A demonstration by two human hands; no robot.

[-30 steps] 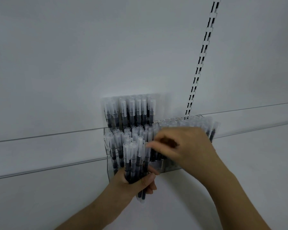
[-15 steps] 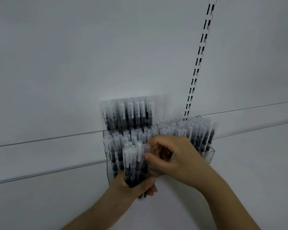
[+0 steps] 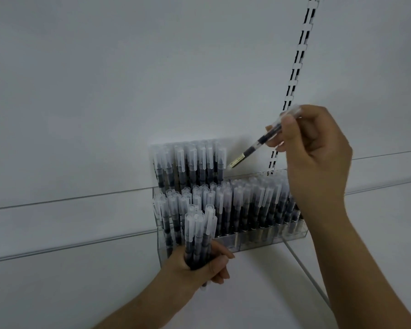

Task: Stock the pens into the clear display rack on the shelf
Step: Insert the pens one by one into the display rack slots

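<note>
- The right hand (image 3: 316,160) pinches a single pen (image 3: 262,140) between thumb and fingertips, near the capped end, and holds it in the air above the clear display rack (image 3: 233,243), well clear of the pens already standing there.
- That pen lies on a slant — its long axis runs from the frosted cap at upper right down to the labelled tail at lower left, which points toward the back row of stocked pens (image 3: 190,162).
- The left hand (image 3: 199,267) is wrapped round a bundle of pens (image 3: 199,236), upright with caps up, just in front of the rack's left end.
- A pen like this looks light, stiff and smooth, so it could slip in a loose pinch; a hold on the barrel just below the cap probably gives the best control for steering the tail into a slot.
- The rack looks nearly full — gaps are hard to make out.
</note>
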